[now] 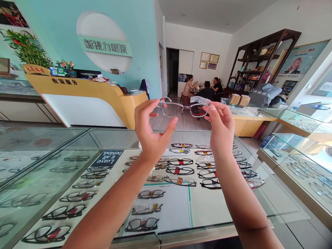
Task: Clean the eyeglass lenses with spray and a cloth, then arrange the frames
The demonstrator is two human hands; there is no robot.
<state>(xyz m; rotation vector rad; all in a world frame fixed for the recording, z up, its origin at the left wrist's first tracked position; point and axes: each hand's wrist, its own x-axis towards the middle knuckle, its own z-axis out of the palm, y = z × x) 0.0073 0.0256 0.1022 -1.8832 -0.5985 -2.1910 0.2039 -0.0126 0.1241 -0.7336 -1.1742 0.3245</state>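
Note:
A pair of clear-framed eyeglasses (186, 107) is raised in front of me, above the glass display case (215, 216). My left hand (153, 129) grips its left end between thumb and fingers, where a red tag hangs near the hinge. At the other end my right hand (221, 126) pinches the frame by the hinge. Red printing marks the right lens. Below my arms, several rows of eyeglasses (180, 170) lie folded inside the case, many with red or orange tags.
A yellow-and-white counter (90, 100) with a plant (26, 50) stands at the back left. Further glass cases (306, 162) run along the right side. Several people (206, 90) sit at a table at the back, near a dark wooden shelf (255, 58).

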